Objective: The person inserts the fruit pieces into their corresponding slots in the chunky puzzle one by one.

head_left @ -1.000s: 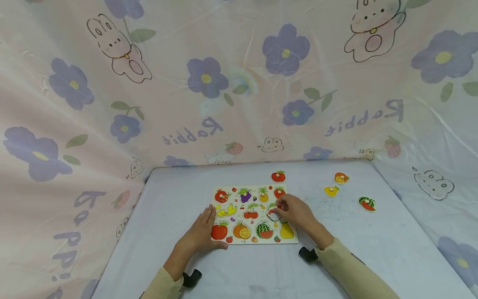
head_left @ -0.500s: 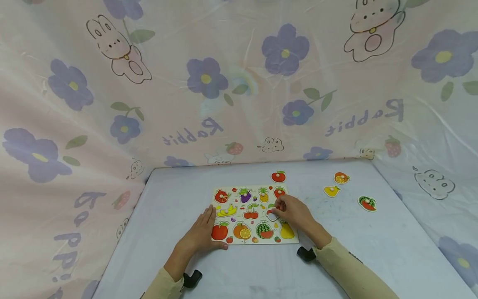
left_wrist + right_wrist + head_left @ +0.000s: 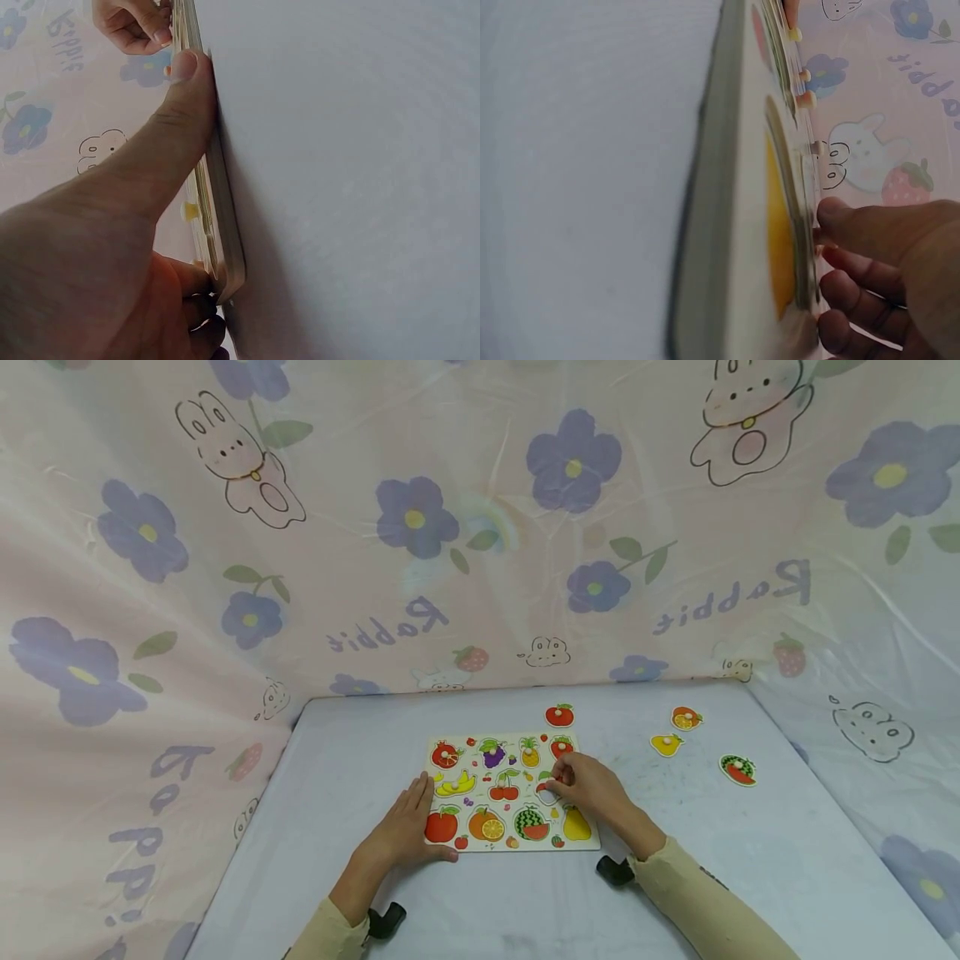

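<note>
A wooden fruit puzzle board (image 3: 480, 810) lies on the table, with several knobbed pieces in its slots. My left hand (image 3: 406, 823) rests along its left side, fingers straight and thumb against the near edge; the left wrist view shows the thumb (image 3: 184, 112) on that edge. At the right end of the middle row, my right hand (image 3: 592, 785) pinches the knob of a red fruit puzzle piece (image 3: 546, 790), partly covered by the fingers. The piece's outline sits slightly off its slot. The right wrist view shows the thumb (image 3: 855, 221) and fingertips at the knob.
Loose pieces lie on the white table (image 3: 517, 910): an apple (image 3: 558, 716) behind the board, and an orange (image 3: 686, 718), a pear (image 3: 666, 744) and a watermelon (image 3: 738, 769) to the right. A printed curtain (image 3: 480, 585) walls the back and sides.
The red piece has shifted and turned slightly under my right fingers and looks flatter against the board. My left hand and the loose pieces have stayed put.
</note>
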The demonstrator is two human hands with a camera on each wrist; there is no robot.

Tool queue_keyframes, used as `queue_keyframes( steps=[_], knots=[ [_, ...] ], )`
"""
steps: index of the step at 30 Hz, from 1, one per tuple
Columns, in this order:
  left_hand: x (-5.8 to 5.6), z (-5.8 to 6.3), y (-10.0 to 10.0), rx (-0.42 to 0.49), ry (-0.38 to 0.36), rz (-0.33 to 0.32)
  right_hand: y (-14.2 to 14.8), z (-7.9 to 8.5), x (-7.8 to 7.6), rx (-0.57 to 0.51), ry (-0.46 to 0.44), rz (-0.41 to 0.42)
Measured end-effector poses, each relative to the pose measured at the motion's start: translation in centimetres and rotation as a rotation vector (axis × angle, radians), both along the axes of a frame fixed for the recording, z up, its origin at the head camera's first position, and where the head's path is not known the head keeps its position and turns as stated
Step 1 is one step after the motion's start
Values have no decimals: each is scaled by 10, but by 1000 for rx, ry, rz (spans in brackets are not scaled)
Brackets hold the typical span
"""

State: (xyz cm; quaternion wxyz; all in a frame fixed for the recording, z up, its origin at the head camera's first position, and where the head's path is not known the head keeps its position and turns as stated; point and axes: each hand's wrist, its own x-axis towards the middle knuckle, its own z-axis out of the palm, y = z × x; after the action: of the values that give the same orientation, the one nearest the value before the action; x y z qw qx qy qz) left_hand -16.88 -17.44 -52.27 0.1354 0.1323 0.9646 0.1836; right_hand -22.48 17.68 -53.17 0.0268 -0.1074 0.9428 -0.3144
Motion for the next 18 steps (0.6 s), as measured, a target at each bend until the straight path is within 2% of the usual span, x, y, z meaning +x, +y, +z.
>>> queue_keyframes(
  steps=[18],
  knots=[
    [-1,-3,-1,-9,26,-18,2,1,-2,8,-35,-4]
  ],
)
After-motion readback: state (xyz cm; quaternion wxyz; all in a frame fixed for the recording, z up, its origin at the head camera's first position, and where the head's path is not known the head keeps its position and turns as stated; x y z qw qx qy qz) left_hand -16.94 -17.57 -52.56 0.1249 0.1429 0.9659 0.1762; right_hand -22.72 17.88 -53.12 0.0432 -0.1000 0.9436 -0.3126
